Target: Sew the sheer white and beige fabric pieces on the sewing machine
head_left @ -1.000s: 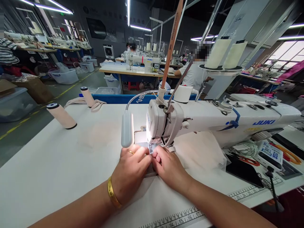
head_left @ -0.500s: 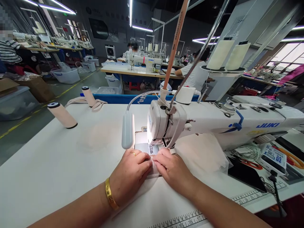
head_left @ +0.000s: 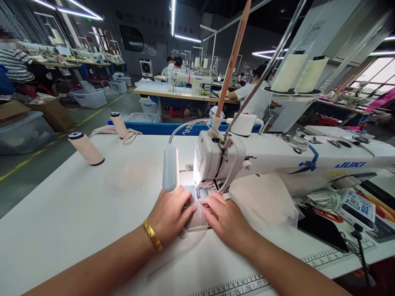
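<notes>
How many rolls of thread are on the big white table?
2. One thread roll lies tilted near the table's left edge; the other thread roll stands farther back by some folded cloth strips. The sewing machine could hide more.

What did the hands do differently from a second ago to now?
Both hands slid a little back from the needle toward the person, drawing a small pale piece of fabric out between them; it was mostly hidden before. The left hand and right hand still press flat on it. The sewing machine, its lamp and the two thread cones stayed put.
</notes>
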`<action>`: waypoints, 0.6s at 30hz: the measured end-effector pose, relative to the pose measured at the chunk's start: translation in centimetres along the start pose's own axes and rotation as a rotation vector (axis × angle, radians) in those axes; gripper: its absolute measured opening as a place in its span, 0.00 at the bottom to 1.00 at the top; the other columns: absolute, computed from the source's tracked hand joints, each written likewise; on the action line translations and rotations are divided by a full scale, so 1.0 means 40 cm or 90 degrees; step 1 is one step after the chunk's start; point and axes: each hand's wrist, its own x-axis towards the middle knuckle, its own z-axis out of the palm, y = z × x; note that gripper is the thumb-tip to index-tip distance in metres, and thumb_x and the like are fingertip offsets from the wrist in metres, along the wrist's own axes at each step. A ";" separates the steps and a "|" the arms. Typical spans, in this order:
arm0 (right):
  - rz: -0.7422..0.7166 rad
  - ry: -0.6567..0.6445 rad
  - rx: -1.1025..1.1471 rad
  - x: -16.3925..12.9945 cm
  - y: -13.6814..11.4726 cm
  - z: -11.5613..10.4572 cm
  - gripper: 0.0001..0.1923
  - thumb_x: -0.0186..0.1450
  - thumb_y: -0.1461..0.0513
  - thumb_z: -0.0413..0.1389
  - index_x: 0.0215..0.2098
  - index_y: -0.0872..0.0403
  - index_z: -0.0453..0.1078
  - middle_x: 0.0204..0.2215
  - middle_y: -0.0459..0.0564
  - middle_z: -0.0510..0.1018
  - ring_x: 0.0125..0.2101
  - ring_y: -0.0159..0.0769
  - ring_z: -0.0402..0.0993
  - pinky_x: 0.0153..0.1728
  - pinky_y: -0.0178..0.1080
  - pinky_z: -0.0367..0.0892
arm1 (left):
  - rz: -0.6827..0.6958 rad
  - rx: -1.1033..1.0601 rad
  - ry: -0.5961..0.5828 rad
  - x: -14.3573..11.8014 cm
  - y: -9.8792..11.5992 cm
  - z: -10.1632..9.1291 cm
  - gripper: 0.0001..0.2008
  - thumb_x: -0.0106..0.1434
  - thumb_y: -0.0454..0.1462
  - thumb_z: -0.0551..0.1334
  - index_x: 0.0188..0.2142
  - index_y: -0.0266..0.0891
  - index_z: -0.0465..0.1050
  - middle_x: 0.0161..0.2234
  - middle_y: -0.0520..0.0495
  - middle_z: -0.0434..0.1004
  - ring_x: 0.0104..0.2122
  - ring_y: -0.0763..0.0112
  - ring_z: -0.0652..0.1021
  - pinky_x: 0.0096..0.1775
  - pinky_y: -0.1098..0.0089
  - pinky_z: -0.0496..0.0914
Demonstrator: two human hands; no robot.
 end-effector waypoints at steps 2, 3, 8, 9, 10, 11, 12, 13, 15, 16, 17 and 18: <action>0.016 -0.005 0.036 0.002 -0.004 -0.004 0.09 0.74 0.66 0.49 0.44 0.53 0.71 0.37 0.51 0.78 0.30 0.38 0.74 0.37 0.42 0.66 | 0.003 -0.042 0.009 0.004 -0.002 0.002 0.06 0.67 0.38 0.59 0.33 0.41 0.71 0.36 0.46 0.75 0.37 0.58 0.74 0.41 0.58 0.65; 0.023 -0.006 0.051 0.004 -0.007 -0.006 0.08 0.74 0.65 0.50 0.45 0.53 0.71 0.37 0.51 0.78 0.32 0.39 0.74 0.38 0.43 0.66 | 0.008 -0.060 0.013 0.004 -0.002 0.003 0.06 0.67 0.38 0.58 0.32 0.41 0.70 0.36 0.46 0.75 0.38 0.58 0.74 0.42 0.58 0.65; 0.075 -0.017 0.131 0.009 -0.013 -0.010 0.04 0.74 0.62 0.53 0.42 0.51 0.70 0.35 0.49 0.78 0.39 0.43 0.73 0.40 0.43 0.67 | 0.008 -0.165 -0.006 -0.002 0.008 -0.003 0.08 0.68 0.40 0.55 0.32 0.42 0.66 0.32 0.50 0.75 0.35 0.61 0.74 0.45 0.57 0.64; 0.084 -0.016 0.147 0.009 -0.013 -0.010 0.04 0.74 0.62 0.53 0.40 0.50 0.70 0.35 0.49 0.78 0.39 0.43 0.73 0.40 0.43 0.67 | 0.002 -0.179 -0.010 -0.003 0.011 -0.005 0.09 0.68 0.40 0.54 0.31 0.42 0.66 0.31 0.50 0.75 0.34 0.62 0.74 0.45 0.58 0.64; 0.092 -0.013 0.160 0.009 -0.014 -0.010 0.05 0.73 0.63 0.53 0.39 0.50 0.70 0.35 0.48 0.77 0.39 0.43 0.73 0.40 0.42 0.67 | -0.004 -0.188 -0.012 -0.004 0.014 -0.008 0.09 0.67 0.40 0.55 0.31 0.42 0.66 0.30 0.51 0.75 0.34 0.62 0.73 0.44 0.58 0.64; 0.098 -0.007 0.170 0.009 -0.015 -0.010 0.06 0.73 0.64 0.53 0.38 0.50 0.70 0.34 0.47 0.77 0.39 0.42 0.73 0.40 0.42 0.67 | -0.011 -0.196 -0.012 -0.004 0.016 -0.010 0.08 0.66 0.40 0.55 0.32 0.42 0.67 0.30 0.51 0.75 0.33 0.62 0.73 0.44 0.59 0.65; 0.102 -0.001 0.176 0.008 -0.016 -0.010 0.07 0.73 0.64 0.53 0.37 0.50 0.70 0.34 0.47 0.76 0.38 0.41 0.73 0.39 0.41 0.67 | -0.017 -0.202 -0.012 -0.004 0.018 -0.012 0.07 0.65 0.41 0.56 0.33 0.42 0.68 0.30 0.51 0.76 0.33 0.62 0.74 0.43 0.59 0.65; 0.104 0.004 0.181 0.008 -0.017 -0.010 0.07 0.73 0.64 0.53 0.37 0.50 0.70 0.33 0.46 0.76 0.38 0.41 0.72 0.39 0.41 0.67 | -0.020 -0.208 -0.011 -0.003 0.020 -0.013 0.07 0.65 0.41 0.57 0.34 0.42 0.70 0.31 0.51 0.77 0.34 0.62 0.74 0.43 0.60 0.65; 0.103 0.007 0.184 0.007 -0.019 -0.011 0.07 0.73 0.64 0.53 0.36 0.49 0.70 0.32 0.46 0.75 0.37 0.40 0.72 0.38 0.40 0.66 | -0.017 -0.222 -0.013 -0.003 0.022 -0.013 0.08 0.64 0.42 0.58 0.33 0.43 0.72 0.30 0.51 0.77 0.33 0.63 0.74 0.41 0.62 0.66; 0.101 0.007 0.185 0.006 -0.020 -0.011 0.07 0.73 0.64 0.53 0.36 0.49 0.70 0.32 0.45 0.75 0.37 0.40 0.72 0.37 0.40 0.66 | -0.014 -0.231 -0.011 -0.002 0.022 -0.013 0.09 0.65 0.42 0.58 0.31 0.43 0.72 0.28 0.51 0.76 0.32 0.64 0.74 0.38 0.63 0.66; 0.099 0.008 0.188 0.005 -0.021 -0.011 0.07 0.73 0.64 0.53 0.36 0.49 0.70 0.32 0.45 0.75 0.37 0.40 0.72 0.37 0.40 0.66 | -0.012 -0.240 -0.009 -0.001 0.023 -0.013 0.11 0.65 0.42 0.57 0.28 0.42 0.71 0.26 0.51 0.75 0.30 0.65 0.73 0.36 0.65 0.66; 0.099 0.010 0.195 0.005 -0.022 -0.011 0.06 0.73 0.64 0.53 0.36 0.49 0.69 0.32 0.45 0.75 0.37 0.40 0.73 0.37 0.40 0.66 | -0.011 -0.248 -0.005 -0.001 0.024 -0.012 0.13 0.65 0.42 0.57 0.25 0.42 0.69 0.25 0.52 0.74 0.29 0.66 0.72 0.34 0.66 0.65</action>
